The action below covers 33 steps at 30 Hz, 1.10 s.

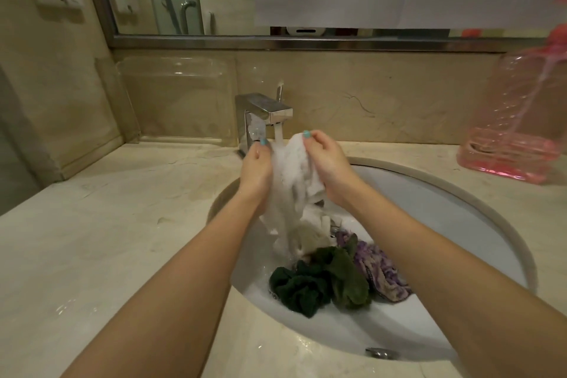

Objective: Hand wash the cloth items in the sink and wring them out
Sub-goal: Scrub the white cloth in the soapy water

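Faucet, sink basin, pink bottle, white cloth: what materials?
Faucet: metal, polished chrome look; mirror-like reflections.
Sink basin: probably glazed ceramic; smooth white gloss.
Pink bottle: thin tinted plastic; see-through, ribbed wall.
White cloth: soft fabric, soaked; hangs limp, weave too fine to tell.

Your view is dim and warm-toned, lit softly from above. Glare marks the tap (277, 113) top and wet patches on the counter (61, 307). A soft shadow darkens the sink (222, 202) left wall. Wide-angle distortion bows the mirror frame (276, 41) and counter edges. Motion blur smears the cloth (296, 169) under the water (278, 132).
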{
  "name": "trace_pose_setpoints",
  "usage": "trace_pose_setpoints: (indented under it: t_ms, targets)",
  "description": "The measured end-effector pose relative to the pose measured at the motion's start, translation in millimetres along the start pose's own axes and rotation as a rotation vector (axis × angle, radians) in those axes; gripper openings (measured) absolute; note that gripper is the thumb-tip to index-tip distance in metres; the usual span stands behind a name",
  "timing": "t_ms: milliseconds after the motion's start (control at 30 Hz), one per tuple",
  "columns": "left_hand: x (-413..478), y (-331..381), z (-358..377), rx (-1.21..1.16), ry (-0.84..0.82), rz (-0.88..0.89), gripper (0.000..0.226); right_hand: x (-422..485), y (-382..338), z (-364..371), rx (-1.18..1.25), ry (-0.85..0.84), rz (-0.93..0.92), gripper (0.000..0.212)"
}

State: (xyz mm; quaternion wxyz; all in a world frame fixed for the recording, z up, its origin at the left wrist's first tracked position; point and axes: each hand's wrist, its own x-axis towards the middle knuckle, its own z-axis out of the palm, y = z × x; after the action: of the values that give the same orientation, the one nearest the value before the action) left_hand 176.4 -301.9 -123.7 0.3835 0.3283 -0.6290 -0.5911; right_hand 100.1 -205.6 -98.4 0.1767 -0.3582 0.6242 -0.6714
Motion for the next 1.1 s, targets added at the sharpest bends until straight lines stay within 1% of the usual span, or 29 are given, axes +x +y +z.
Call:
trace_pose_setpoints:
  t_ms: [67, 100, 133, 167, 233, 267, 300, 367, 433, 500, 567, 633, 667, 767, 800, 833, 867, 933, 1000, 1033, 1100]
  targets:
    - [-7, 2, 7, -0.075, -0.036, -0.062, 0.017, -11, -1, 19, -0.165, -0.066, -0.091, 0.024]
    - [-9, 4, 9, -0.083, -0.053, -0.086, 0.016, -14, 1, 26, -0.229, -0.063, -0.108, 0.027]
    - [-12, 7, 13, -0.044, -0.066, -0.083, 0.019, -15, 3, 31, -0.293, -0.012, -0.113, 0.030]
    - [-15, 8, 17, 0.006, -0.052, -0.065, 0.022, -13, 5, 33, -0.363, 0.075, -0.102, 0.030]
    - [-26, 8, 27, -0.006, -0.027, -0.017, 0.031, -4, 11, 26, -0.459, 0.251, -0.016, 0.030]
    - [-33, 8, 31, 0.011, -0.051, 0.027, 0.034, -2, 14, 20, -0.452, 0.306, 0.050, 0.031]
    - [-40, 8, 34, 0.067, -0.087, 0.078, 0.036, -1, 18, 14, -0.415, 0.324, 0.107, 0.029]
    - [-43, 5, 35, 0.183, -0.131, 0.174, 0.037, -4, 22, 11, -0.310, 0.290, 0.122, 0.028]
    - [-31, 6, 29, 0.199, -0.047, 0.216, 0.040, -9, 18, 19, -0.216, 0.230, 0.038, 0.029]
    - [-15, 7, 18, 0.166, 0.070, 0.152, 0.040, -13, 14, 31, -0.169, 0.146, -0.046, 0.036]
    - [-7, 2, 9, 0.138, 0.111, 0.053, 0.036, -15, 14, 38, -0.245, 0.054, -0.050, 0.042]
    - [-10, -2, 11, 0.134, 0.045, 0.005, 0.033, -10, 18, 35, -0.329, 0.038, -0.026, 0.042]
    - [-15, -2, 14, 0.107, -0.007, 0.008, 0.033, -7, 20, 29, -0.363, 0.073, -0.019, 0.042]
    - [-35, 10, 25, 0.064, -0.194, 0.100, 0.038, 9, 32, 3, -0.453, 0.218, 0.068, 0.040]
    - [-40, 14, 28, 0.066, -0.239, 0.135, 0.041, 14, 38, -6, -0.456, 0.248, 0.113, 0.039]
    - [-41, 17, 29, 0.059, -0.248, 0.161, 0.043, 17, 42, -16, -0.433, 0.252, 0.145, 0.039]
    - [-41, 18, 28, 0.039, -0.223, 0.173, 0.042, 19, 45, -24, -0.387, 0.228, 0.165, 0.042]
    - [-35, 19, 23, 0.004, -0.087, 0.183, 0.036, 15, 43, -38, -0.326, 0.118, 0.189, 0.049]
    - [-25, 16, 12, 0.012, 0.057, 0.191, 0.031, 8, 36, -50, -0.435, -0.043, 0.186, 0.051]
    - [-19, 14, 5, 0.028, 0.112, 0.193, 0.032, 5, 31, -53, -0.496, -0.125, 0.181, 0.049]
    - [-10, 9, -7, 0.068, 0.178, 0.212, 0.039, 3, 27, -61, -0.516, -0.293, 0.223, 0.040]
